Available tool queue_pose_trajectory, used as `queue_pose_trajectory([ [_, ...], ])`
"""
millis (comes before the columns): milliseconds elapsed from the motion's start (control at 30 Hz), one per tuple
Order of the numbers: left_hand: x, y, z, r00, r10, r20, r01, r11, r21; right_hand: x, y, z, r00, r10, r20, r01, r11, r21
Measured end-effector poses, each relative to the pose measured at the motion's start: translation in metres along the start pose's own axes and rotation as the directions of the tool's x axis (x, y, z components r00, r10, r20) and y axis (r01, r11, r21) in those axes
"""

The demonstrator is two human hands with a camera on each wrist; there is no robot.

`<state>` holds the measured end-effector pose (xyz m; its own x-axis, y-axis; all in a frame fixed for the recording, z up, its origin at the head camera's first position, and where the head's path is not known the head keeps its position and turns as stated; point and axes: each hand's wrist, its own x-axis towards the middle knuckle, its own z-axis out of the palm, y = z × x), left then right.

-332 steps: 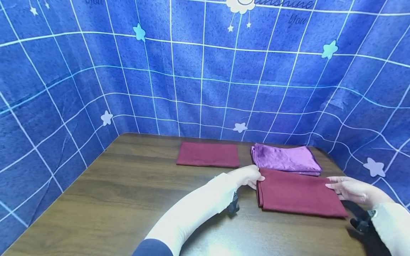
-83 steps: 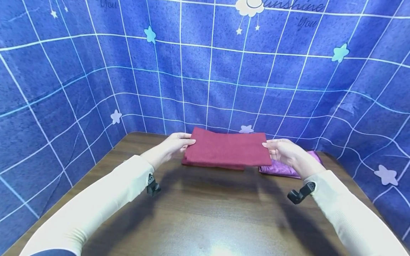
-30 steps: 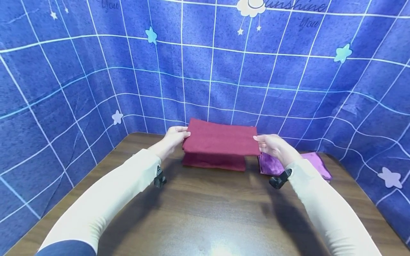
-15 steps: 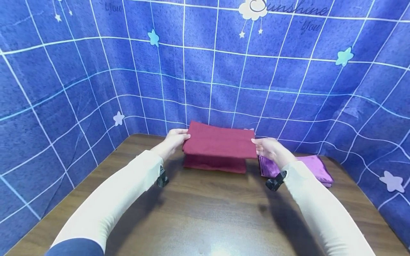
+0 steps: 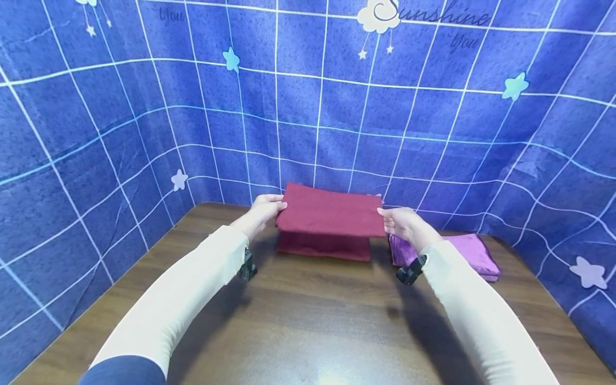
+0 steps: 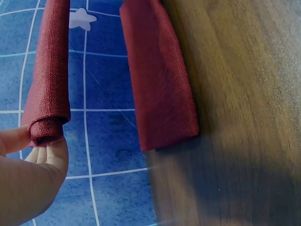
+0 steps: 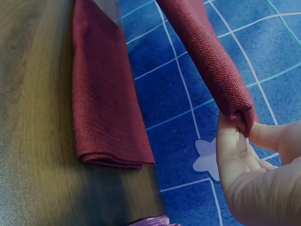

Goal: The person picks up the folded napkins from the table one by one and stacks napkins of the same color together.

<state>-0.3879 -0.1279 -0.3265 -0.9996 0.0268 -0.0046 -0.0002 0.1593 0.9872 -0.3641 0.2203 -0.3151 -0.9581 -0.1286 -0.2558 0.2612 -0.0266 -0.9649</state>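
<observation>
A folded dark-red cloth (image 5: 332, 213) hangs in the air between my two hands. My left hand (image 5: 259, 215) pinches its left edge, thumb on top and fingers beneath. At the opposite edge, my right hand (image 5: 409, 224) pinches it the same way. Below lies a second folded dark-red cloth (image 5: 322, 247) on the table, partly hidden by the held one. Both wrist views show a gap between the held cloth (image 6: 49, 70) and the lower cloth (image 7: 106, 103). A folded shiny purple cloth (image 5: 474, 251) lies at the right, partly behind my right hand and sleeve.
The brown wooden table (image 5: 308, 315) reaches back to a blue curtain (image 5: 317, 96) with white grid lines and stars. That curtain also stands along the left and right sides. A small black device (image 5: 411, 270) hangs at each wrist.
Eleven seconds ago the held cloth was at the right, in front of the purple cloth. Both hands have carried it left and back, over the other red cloth. The last half second shows almost no movement.
</observation>
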Motion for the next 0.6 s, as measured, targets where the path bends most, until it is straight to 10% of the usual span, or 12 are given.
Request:
queue_pose_trajectory([
  [600,0.011,-0.008,0.0,0.999,-0.016,-0.038,0.017,1.0,0.014,0.015,0.009,0.007,0.995,-0.011,-0.103,0.007,0.999,-0.041],
])
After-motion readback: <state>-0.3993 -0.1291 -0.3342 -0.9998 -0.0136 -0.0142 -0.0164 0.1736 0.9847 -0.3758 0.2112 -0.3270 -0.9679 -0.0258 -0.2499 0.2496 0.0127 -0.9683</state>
